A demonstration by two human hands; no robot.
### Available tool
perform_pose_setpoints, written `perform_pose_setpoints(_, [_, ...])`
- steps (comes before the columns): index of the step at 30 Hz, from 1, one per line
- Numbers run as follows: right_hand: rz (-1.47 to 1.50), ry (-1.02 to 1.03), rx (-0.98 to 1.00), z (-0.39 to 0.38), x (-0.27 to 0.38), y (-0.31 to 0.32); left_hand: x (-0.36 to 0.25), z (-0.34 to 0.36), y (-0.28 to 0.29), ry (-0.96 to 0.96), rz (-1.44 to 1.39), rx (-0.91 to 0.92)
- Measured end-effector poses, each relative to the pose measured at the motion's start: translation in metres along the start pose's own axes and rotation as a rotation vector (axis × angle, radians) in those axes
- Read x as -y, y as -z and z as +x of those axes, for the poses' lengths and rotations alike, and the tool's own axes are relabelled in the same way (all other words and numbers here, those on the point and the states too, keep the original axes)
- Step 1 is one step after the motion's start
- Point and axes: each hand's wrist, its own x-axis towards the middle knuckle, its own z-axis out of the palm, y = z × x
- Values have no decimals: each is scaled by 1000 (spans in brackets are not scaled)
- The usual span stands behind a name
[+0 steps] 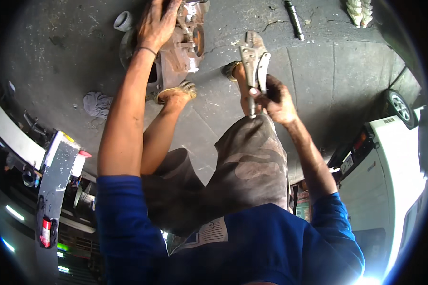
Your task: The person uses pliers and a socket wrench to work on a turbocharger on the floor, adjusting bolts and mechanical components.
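Note:
A pair of metal locking pliers (250, 64) is gripped in my right hand (277, 100), held upright above my right leg. Their jaws point to the far side, and nothing shows between them. The adjusting screw end sticks out below my fingers. My left hand (157, 26) lies on a rusty brown metal assembly (175, 59) with its fingers stretched out. The fingertips run past the upper picture edge. This assembly stands on the floor just beyond my left foot, and its far end is cut off too.
A short ring-shaped pipe piece (123, 21) lies left of the assembly. Nearer is a crumpled grey rag (97, 104). A dark metal bar (295, 20) and pale gloves (359, 11) lie at the far right. A white vehicle (380, 166) stands at right, a grey post (57, 180) at left.

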Motion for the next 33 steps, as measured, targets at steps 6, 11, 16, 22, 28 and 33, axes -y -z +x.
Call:
perform_pose_setpoints(6, [93,-9,-108,-17,13,-26,-89,-123,47,163,-610,99])
perform_pose_setpoints(11, [112,44,-106,-49,-4,-45,-125,-243,36,459,-585,621])
perform_pose_setpoints(16, [136,-227,-70,-82,-8,-57,-124,-294,44,220,-437,508])
perform_pose_setpoints(22, [82,-267,13,-123,-14,-75,-139,-329,81,436,-514,638])
perform_pose_setpoints(28, [156,-421,-177,-161,-66,-108,-136,-393,93,235,-296,555])
perform_pose_setpoints(33, [439,-391,-160,-196,-101,-112,-153,-459,97,-131,45,316])
